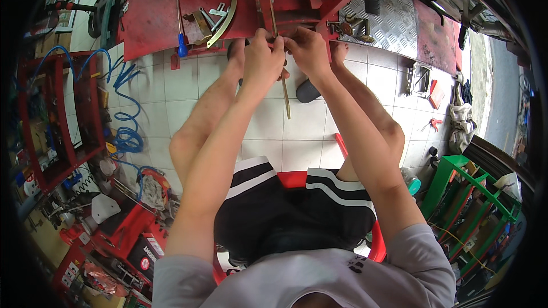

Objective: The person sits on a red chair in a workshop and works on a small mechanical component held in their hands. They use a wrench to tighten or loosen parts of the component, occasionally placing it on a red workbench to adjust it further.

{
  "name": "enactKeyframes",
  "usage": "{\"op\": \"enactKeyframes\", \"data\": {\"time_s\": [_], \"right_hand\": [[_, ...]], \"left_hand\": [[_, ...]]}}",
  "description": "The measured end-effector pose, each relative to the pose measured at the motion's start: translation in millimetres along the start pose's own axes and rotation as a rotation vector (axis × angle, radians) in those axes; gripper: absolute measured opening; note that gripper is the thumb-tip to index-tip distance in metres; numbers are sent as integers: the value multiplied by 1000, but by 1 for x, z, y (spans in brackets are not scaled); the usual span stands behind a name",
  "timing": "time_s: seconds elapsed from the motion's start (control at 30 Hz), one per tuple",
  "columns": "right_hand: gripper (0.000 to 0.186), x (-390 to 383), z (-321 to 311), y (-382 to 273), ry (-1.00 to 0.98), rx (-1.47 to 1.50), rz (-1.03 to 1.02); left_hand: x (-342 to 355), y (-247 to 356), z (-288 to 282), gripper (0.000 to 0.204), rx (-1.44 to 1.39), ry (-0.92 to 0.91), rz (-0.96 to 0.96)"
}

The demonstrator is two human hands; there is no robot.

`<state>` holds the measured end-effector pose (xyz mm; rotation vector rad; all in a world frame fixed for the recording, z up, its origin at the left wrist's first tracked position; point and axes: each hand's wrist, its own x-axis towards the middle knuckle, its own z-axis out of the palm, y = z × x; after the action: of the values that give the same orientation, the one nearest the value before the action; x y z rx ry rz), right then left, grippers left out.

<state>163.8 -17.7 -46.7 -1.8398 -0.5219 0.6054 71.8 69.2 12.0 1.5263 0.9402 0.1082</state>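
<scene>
Both my hands meet at the front edge of a red workbench (pixel 154 28). A long, thin gold-coloured strip (pixel 287 100) runs between them, its upper part crossing the bench and its lower end hanging over the floor. My left hand (pixel 266 54) is closed round the strip. Close against it, my right hand (pixel 308 51) has its fingers pinched together; what lies between the fingertips is too small to make out. Left of my hands, a curved pale-gold bar (pixel 231 14) lies on the bench beside some metal parts (pixel 212 20) and a blue-handled screwdriver (pixel 182 44).
A red metal upright (pixel 264 0) stands just beyond my hands. Small metal parts (pixel 358 29) sit on the bench to the right. Coiled blue hose (pixel 128 138) and a red rack (pixel 48 117) are at the left; a green rack (pixel 476 182) stands right. My knees flank the work.
</scene>
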Motion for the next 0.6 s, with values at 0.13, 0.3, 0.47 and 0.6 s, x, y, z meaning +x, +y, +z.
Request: {"op": "enactKeyframes", "data": {"time_s": [0.13, 0.3, 0.47, 0.6], "right_hand": [[13, 3, 3, 4, 32, -32, -44], [9, 2, 5, 2, 55, -28, -109], [10, 0, 4, -2, 61, 19, -173], [9, 2, 1, 3, 14, 125, -106]], "left_hand": [[10, -9, -3, 21, 17, -33, 105], [8, -10, 3, 21, 114, 48, 162], [9, -12, 2, 20, 84, 56, 173], [9, -12, 2, 19, 74, 60, 178]]}}
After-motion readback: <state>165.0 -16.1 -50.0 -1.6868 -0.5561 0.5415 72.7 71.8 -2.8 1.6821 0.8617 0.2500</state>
